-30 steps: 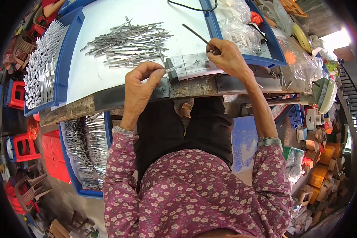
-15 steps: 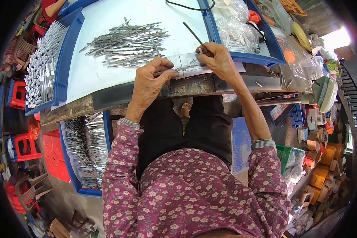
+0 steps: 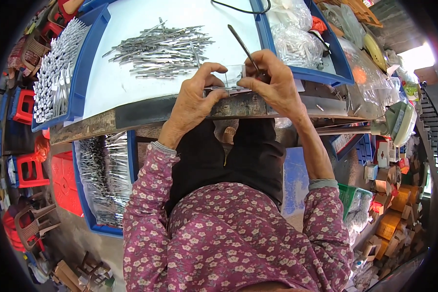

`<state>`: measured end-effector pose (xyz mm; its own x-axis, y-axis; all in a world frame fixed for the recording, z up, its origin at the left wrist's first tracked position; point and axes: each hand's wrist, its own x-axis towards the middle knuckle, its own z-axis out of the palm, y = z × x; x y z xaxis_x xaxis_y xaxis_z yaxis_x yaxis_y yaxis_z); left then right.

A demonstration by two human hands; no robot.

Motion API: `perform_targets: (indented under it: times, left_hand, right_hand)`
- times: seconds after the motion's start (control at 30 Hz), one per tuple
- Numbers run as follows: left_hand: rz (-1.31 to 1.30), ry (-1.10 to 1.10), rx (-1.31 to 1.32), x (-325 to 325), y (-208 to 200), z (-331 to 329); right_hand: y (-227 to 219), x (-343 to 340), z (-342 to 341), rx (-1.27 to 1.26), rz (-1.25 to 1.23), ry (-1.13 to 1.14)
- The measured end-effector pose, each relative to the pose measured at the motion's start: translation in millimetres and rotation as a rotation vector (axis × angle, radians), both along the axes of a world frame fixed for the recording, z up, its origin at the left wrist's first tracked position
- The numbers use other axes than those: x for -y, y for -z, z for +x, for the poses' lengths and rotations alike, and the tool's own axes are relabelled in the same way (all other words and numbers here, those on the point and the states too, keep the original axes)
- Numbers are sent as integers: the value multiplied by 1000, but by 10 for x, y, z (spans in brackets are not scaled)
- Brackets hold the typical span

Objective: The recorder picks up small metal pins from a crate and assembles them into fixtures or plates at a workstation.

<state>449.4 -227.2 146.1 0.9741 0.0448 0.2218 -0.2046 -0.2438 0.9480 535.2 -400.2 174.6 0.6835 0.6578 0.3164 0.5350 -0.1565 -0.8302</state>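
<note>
At the table's near edge, my left hand (image 3: 193, 97) is closed, thumb and fingers pinching a slender silver metal piece (image 3: 222, 89) that lies crosswise. My right hand (image 3: 276, 82) is wrapped round a dark thin rod-like tool (image 3: 239, 40), whose shaft points up and left; its other end is hidden in the palm. The right thumb reaches the metal piece's right end. A thin upright pin (image 3: 227, 79) stands beside the left fingertips. Beyond my hands, a loose pile of slender silver metal pieces (image 3: 163, 51) lies on the white sheet (image 3: 114, 90).
At the left stands a blue tray (image 3: 82, 73) packed with white-ended metal pieces. A blue tray (image 3: 321, 75) with plastic bags is at the right. Below the table edge sits another blue tray (image 3: 90, 219) of metal pieces. A lamp head (image 3: 400, 124) juts in at right.
My right hand has come down and inward, its thumb now at the metal piece. My left hand has shifted slightly right, and the view has shifted a little.
</note>
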Motion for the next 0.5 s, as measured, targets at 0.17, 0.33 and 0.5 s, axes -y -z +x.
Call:
perform_targets:
  times: [0.17,0.33,0.5]
  left_hand:
    - [-17,21,74,40,-42,0]
    - [-58,68,73,47,-73,-2]
    - [-108,127,65,24,-33,-9]
  right_hand:
    - [-22,16,-88,190,-62,-11]
    - [-55,6,-115,492,-109,-98]
    - [-51,26,-133,571,-71,-146]
